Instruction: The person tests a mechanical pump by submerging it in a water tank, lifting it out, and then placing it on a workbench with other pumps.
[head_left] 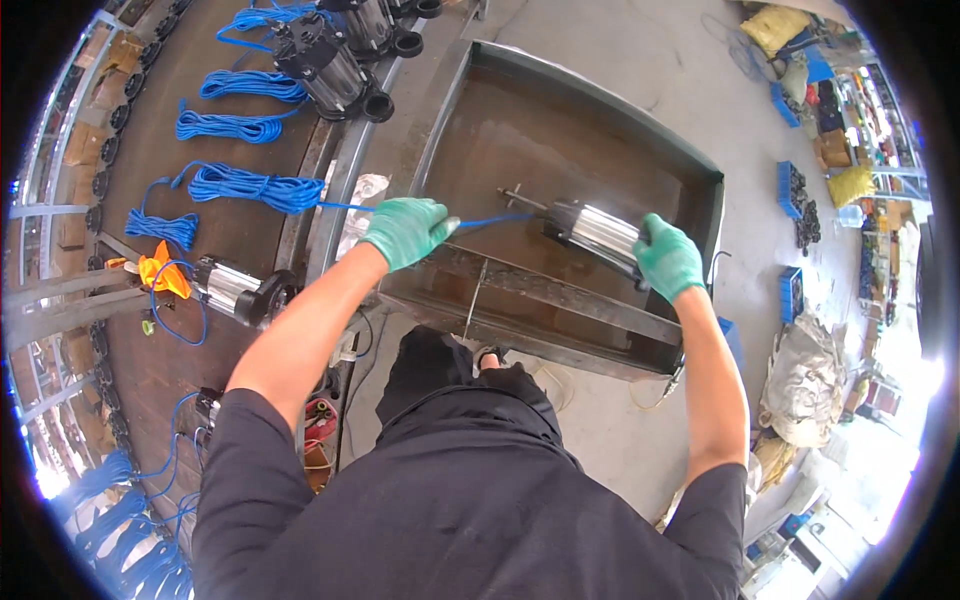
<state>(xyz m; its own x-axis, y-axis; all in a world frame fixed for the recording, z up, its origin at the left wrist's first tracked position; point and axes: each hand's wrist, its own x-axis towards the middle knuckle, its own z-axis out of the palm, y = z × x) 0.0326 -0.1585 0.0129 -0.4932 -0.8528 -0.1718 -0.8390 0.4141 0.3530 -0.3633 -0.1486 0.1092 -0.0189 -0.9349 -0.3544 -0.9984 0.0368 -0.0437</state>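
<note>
My left hand [408,232], in a green glove, is closed around a blue cable [490,221] over the near left side of a rectangular metal tank [437,125]. To the left the cable leads to a bundled blue coil [250,186] on the bench; to the right it runs to a submersible pump [603,232]. That pump has a shiny metal body and lies tilted over the tank, a thin shaft-like end pointing left. My right hand [670,260], also green-gloved, grips the pump's right end. Its fingers are partly hidden behind that end.
A dark bench [150,350] at the left carries several blue cable coils, upright pumps [325,70], a lying pump [235,290] and an orange cloth [165,270]. A metal bar [560,292] crosses the tank's near side. Blue crates [790,293] stand on the floor at right.
</note>
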